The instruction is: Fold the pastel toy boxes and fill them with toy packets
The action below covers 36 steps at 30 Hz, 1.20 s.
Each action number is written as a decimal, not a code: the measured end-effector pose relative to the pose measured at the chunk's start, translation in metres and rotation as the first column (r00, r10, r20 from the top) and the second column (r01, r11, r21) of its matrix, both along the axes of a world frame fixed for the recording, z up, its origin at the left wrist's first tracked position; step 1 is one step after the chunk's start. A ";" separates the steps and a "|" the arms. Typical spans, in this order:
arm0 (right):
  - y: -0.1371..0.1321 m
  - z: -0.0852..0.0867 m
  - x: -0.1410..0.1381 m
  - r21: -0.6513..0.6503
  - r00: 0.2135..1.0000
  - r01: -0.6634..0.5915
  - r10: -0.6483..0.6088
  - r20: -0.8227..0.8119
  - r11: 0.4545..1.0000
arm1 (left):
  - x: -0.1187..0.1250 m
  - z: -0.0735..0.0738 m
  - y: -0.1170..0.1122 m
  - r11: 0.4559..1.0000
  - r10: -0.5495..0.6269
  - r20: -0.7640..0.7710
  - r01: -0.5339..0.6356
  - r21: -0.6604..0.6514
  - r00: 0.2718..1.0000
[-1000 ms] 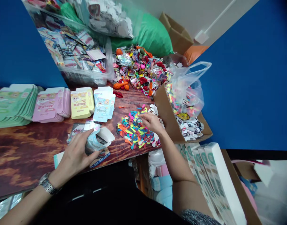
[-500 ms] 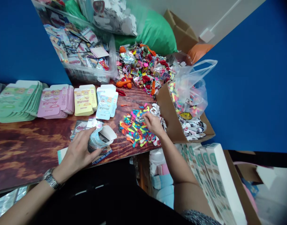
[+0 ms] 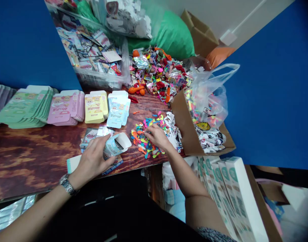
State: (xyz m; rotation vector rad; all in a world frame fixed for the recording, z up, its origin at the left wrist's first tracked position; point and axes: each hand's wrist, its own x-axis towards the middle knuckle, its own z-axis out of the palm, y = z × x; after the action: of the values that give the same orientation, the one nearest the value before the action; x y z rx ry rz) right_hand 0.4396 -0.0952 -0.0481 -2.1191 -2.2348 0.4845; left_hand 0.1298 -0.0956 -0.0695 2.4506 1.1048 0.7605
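My left hand [image 3: 94,158] is wrapped round a small light-blue paper box [image 3: 116,144] whose white flap stands open toward the right. It rests on the wooden table [image 3: 30,158] over a few shiny cards [image 3: 89,134]. My right hand [image 3: 157,136] lies on a heap of small colourful balloons [image 3: 146,139], fingertips pinched together among them. What it pinches is too small to make out. A pile of black-and-white stickers [image 3: 174,131] lies just right of that hand.
Flat box stacks in green [image 3: 25,106], pink [image 3: 67,107], yellow [image 3: 95,106] and blue [image 3: 118,107] line the table's back. Behind stand a clear card bin [image 3: 93,57], a toy pile [image 3: 159,74], a cardboard box [image 3: 186,127] with a plastic bag [image 3: 206,97], and white cartons [image 3: 231,191] at right.
The view shifted a little, so everything sits further right. My right hand slid slightly toward me across the balloon heap. My left hand keeps its hold on the blue box.
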 end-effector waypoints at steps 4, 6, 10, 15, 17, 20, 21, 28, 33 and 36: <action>-0.004 0.024 0.000 0.114 0.992 0.011 0.003 -0.123 0.993 | 0.010 -0.003 0.002 1.000 0.024 -0.041 -0.023 0.022 0.999; -0.006 0.036 -0.006 0.160 0.978 -0.003 0.036 -0.205 0.987 | 0.016 -0.004 0.003 0.999 0.037 -0.071 -0.035 0.033 0.997; -0.009 0.051 -0.029 0.209 0.933 -0.087 0.153 -0.327 0.974 | 0.028 -0.003 0.003 0.998 0.045 -0.108 -0.040 0.044 0.993; -0.007 0.051 -0.042 0.220 0.907 -0.126 0.202 -0.370 0.967 | 0.030 -0.002 0.002 0.999 0.050 -0.106 -0.049 0.019 0.993; -0.005 0.052 -0.038 0.196 0.912 -0.069 0.142 -0.384 0.978 | 0.028 -0.002 0.001 0.998 0.065 -0.117 -0.064 0.007 0.991; -0.004 0.055 -0.030 0.149 0.893 -0.013 0.079 -0.443 0.989 | 0.026 -0.002 0.002 0.997 0.081 -0.130 -0.081 0.006 0.988; -0.004 0.056 -0.029 0.136 0.881 -0.013 0.075 -0.468 0.991 | 0.026 -0.002 0.002 0.997 0.079 -0.129 -0.079 0.009 0.988; -0.011 0.045 -0.046 0.140 0.869 -0.157 0.204 -0.451 0.978 | 0.040 -0.002 -0.001 0.999 0.030 -0.072 -0.031 -0.011 0.997; -0.020 0.042 -0.055 0.116 0.906 -0.161 0.193 -0.378 0.980 | 0.041 -0.006 -0.001 0.997 0.020 -0.002 -0.020 -0.077 1.000; -0.023 0.049 -0.052 0.097 0.885 -0.091 0.125 -0.448 0.991 | 0.039 -0.008 0.000 0.995 0.006 0.044 -0.001 -0.100 0.999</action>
State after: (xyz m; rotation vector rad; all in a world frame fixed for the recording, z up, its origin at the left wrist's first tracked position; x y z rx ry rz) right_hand 0.3875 -0.1186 0.0011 -1.6337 -2.0640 0.7947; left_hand 0.1683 -0.0957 -0.0776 2.3388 1.1034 0.7392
